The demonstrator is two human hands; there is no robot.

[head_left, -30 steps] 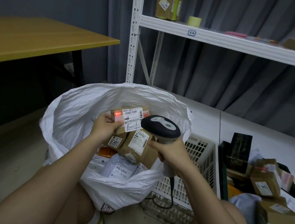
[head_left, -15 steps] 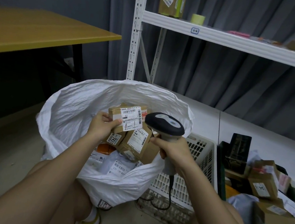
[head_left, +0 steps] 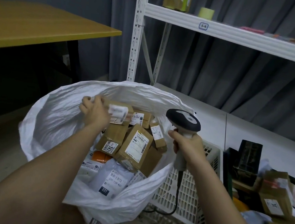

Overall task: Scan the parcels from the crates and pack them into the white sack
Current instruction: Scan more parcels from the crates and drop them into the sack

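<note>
— What changed from half a second before?

— I saw my left hand [head_left: 95, 110] had pushed further into the white sack [head_left: 55, 119], toward its far rim. The small cardboard box [head_left: 120, 113] had gone with it; earlier it sat up in front of the scanner [head_left: 183, 121], and now it was blurred, low over the other parcels [head_left: 135, 147].

— Were the fingers on it?

— Motion blur hid that. The box touched the hand's right side, but I couldn't tell whether the left fingers gripped it or had loosened.

— And the right hand?

— My right hand [head_left: 187, 146] still had its fingers wrapped round the scanner's handle, head up, just over the sack's right edge. The red light I saw a second earlier was gone.

— The crates?

— The white crate [head_left: 188, 199] stood beside the sack, with more boxes [head_left: 276, 200] further right.
</note>
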